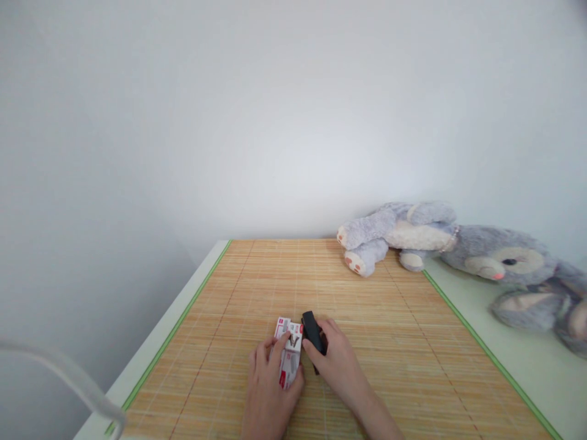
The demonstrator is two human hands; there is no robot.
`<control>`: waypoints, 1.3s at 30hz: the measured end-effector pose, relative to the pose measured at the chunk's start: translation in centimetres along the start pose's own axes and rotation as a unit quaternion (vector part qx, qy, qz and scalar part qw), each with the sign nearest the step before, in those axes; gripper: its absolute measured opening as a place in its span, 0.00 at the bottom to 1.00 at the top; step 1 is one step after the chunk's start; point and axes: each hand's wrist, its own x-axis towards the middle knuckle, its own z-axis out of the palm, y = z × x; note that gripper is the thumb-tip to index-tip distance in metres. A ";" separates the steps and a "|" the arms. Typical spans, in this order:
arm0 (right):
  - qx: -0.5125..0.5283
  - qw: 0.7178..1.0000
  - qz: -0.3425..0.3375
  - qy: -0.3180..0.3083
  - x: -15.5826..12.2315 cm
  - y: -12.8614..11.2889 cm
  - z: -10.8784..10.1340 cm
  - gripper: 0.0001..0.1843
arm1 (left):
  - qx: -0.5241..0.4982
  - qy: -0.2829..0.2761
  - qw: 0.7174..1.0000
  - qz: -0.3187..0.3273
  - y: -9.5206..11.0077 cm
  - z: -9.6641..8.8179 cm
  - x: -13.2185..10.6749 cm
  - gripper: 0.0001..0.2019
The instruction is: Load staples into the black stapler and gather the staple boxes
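Note:
My left hand (268,382) is curled around a tight group of small white-and-red cardboard boxes (290,362), its fingertips resting on them. One of these, a small box (294,338) at the upper right of the group, carries a printed picture that is too small to make out. Just right of the boxes lies a black stapler (312,333), pointing away from me. My right hand (337,360) grips it from the right, thumb on the near side and fingers over the far side. Stapler and boxes sit almost side by side, close to touching.
A bamboo mat (257,287) with green edging covers most of the white table (513,348). A long grey plush rabbit (422,235) lies at the back right, partly on the mat. A pale cable or tube (68,373) crosses the lower left. Behind stands a plain wall (275,122).

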 end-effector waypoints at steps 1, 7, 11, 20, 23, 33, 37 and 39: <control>0.021 1.000 0.006 -0.013 -0.3 -0.2 0.1 0.15 | 0.004 0.010 1.000 -0.009 0.0 -0.1 0.0 0.29; 0.161 0.984 0.027 -0.067 -2.1 -1.1 1.5 0.17 | 0.034 0.048 0.998 -0.036 -0.8 -1.0 0.2 0.26; 0.207 0.973 0.053 -0.093 -3.2 -1.9 2.5 0.29 | 0.049 0.047 0.997 -0.025 -1.7 -1.8 0.3 0.24; 0.142 0.983 0.021 -0.117 -3.7 -2.3 3.3 0.51 | 0.018 0.039 0.998 -0.036 -3.5 -2.2 0.7 0.20; 0.138 0.981 0.032 -0.130 -3.7 -1.9 4.0 0.50 | 0.019 0.043 0.998 -0.040 -4.3 -2.6 0.6 0.20; 0.083 0.992 0.024 -0.094 -5.3 -1.9 7.3 0.49 | 0.027 0.029 0.999 -0.032 -6.8 -4.5 0.0 0.22; 0.070 0.994 0.022 -0.087 -5.5 -1.6 7.7 0.49 | 0.024 0.028 0.999 -0.035 -6.3 -4.3 0.0 0.21; 0.066 0.993 0.023 -0.093 -5.4 -1.4 7.7 0.49 | 0.021 0.027 0.999 -0.037 -6.2 -4.3 0.0 0.20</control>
